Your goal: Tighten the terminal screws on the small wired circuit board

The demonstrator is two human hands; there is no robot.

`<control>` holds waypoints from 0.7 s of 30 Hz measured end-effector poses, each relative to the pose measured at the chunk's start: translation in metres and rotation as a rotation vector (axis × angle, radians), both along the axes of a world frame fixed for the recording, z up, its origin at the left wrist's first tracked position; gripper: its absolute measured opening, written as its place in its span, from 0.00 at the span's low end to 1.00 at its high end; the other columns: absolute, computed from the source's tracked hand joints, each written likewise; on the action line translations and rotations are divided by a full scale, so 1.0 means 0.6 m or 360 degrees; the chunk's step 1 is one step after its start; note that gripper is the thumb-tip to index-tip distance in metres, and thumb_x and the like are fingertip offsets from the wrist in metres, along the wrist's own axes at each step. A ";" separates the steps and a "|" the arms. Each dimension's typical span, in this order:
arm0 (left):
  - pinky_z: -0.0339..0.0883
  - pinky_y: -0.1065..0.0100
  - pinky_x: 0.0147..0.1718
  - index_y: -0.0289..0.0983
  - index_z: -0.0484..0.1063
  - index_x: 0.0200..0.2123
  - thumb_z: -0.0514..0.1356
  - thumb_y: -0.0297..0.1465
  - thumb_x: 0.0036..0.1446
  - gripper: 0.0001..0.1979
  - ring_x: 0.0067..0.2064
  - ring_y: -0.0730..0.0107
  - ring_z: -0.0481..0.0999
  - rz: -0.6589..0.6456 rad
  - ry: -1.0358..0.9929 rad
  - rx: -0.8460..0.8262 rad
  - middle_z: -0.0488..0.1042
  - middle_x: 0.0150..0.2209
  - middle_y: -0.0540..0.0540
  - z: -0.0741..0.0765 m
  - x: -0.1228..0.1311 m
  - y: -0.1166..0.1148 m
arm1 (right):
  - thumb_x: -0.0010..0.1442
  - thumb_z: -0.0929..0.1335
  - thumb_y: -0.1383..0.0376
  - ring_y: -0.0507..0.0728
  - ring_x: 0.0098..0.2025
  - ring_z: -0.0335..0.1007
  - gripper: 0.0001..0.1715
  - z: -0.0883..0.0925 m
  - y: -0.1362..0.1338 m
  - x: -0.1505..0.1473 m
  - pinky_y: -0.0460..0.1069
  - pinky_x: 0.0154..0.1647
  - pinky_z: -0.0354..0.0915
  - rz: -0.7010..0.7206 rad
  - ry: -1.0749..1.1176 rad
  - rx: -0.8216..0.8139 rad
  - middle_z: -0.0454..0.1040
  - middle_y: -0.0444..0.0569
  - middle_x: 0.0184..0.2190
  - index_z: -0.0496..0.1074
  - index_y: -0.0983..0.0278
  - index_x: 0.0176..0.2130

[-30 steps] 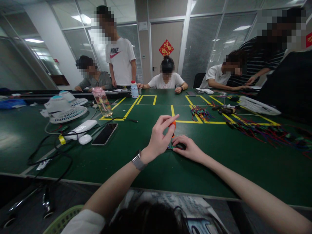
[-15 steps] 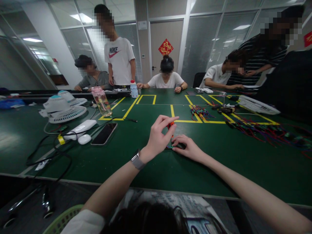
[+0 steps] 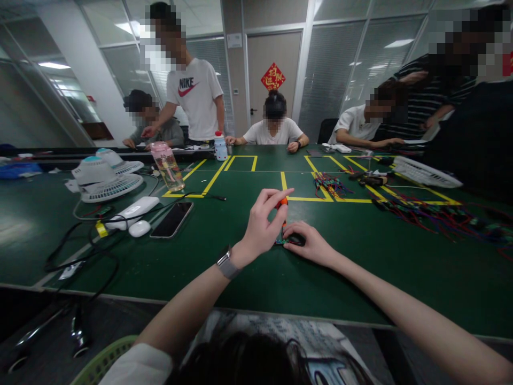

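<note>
We note the left hand (image 3: 262, 222) closed round an orange screwdriver (image 3: 284, 202), upright over a small circuit board (image 3: 279, 242) on the counter (image 3: 280, 291), apparently to keep the shaft straight. The right hand (image 3: 308, 241) grips narrowly at the board's edge, probably steadying it; the black lump (image 3: 297, 239) by its fingers we cannot identify. Left wrist raised, one finger extended past the handle; right forearm low. Farther out: wire bundle (image 3: 331, 185) right, phone (image 3: 172, 220) left.
</note>
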State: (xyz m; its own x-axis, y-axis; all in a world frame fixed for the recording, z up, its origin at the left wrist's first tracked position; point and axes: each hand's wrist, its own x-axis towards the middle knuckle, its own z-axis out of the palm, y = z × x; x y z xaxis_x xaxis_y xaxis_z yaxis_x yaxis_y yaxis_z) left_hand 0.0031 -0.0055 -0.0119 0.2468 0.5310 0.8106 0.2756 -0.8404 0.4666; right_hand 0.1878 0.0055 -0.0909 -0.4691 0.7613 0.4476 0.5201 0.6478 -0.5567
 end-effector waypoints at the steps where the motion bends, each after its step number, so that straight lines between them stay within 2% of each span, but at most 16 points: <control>1: 0.66 0.68 0.45 0.39 0.70 0.53 0.52 0.25 0.64 0.16 0.46 0.70 0.71 -0.0032 -0.0002 -0.0007 0.71 0.44 0.44 0.000 0.000 -0.001 | 0.55 0.72 0.66 0.60 0.42 0.71 0.05 0.000 0.000 0.000 0.56 0.48 0.63 0.0001 0.0000 -0.0003 0.78 0.49 0.39 0.74 0.62 0.35; 5: 0.66 0.69 0.44 0.38 0.71 0.51 0.54 0.24 0.63 0.14 0.43 0.71 0.73 0.0002 -0.0031 0.0022 0.73 0.42 0.46 0.001 0.002 0.000 | 0.55 0.71 0.66 0.60 0.42 0.71 0.04 0.001 0.000 0.000 0.56 0.48 0.63 0.0020 -0.0001 0.0003 0.77 0.49 0.38 0.73 0.62 0.35; 10: 0.67 0.69 0.41 0.38 0.74 0.45 0.60 0.27 0.60 0.10 0.39 0.71 0.71 0.0104 -0.0012 0.0063 0.70 0.37 0.48 0.000 0.003 0.001 | 0.56 0.71 0.67 0.60 0.42 0.71 0.04 0.002 -0.001 0.001 0.57 0.48 0.63 0.0021 -0.0013 0.0012 0.78 0.49 0.39 0.73 0.61 0.35; 17: 0.66 0.67 0.46 0.39 0.70 0.53 0.52 0.25 0.64 0.16 0.46 0.69 0.72 -0.0022 0.0043 0.0012 0.72 0.45 0.44 0.001 0.000 -0.001 | 0.56 0.70 0.66 0.60 0.42 0.70 0.03 0.002 -0.001 0.001 0.56 0.47 0.62 0.0030 -0.0021 0.0011 0.77 0.49 0.38 0.72 0.62 0.35; 21: 0.66 0.69 0.44 0.37 0.71 0.51 0.55 0.24 0.62 0.15 0.43 0.71 0.73 0.0024 0.0023 0.0074 0.74 0.42 0.46 0.000 0.001 0.000 | 0.56 0.70 0.67 0.59 0.41 0.70 0.03 0.000 0.000 0.001 0.56 0.47 0.62 0.0035 -0.0016 0.0016 0.77 0.48 0.37 0.72 0.62 0.35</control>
State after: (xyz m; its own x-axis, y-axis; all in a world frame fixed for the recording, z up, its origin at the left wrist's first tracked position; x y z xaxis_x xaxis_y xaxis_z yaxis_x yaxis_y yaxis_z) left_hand 0.0037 -0.0053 -0.0121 0.2511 0.4969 0.8307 0.2949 -0.8567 0.4232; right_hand 0.1882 0.0055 -0.0906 -0.4902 0.7464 0.4502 0.5112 0.6645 -0.5451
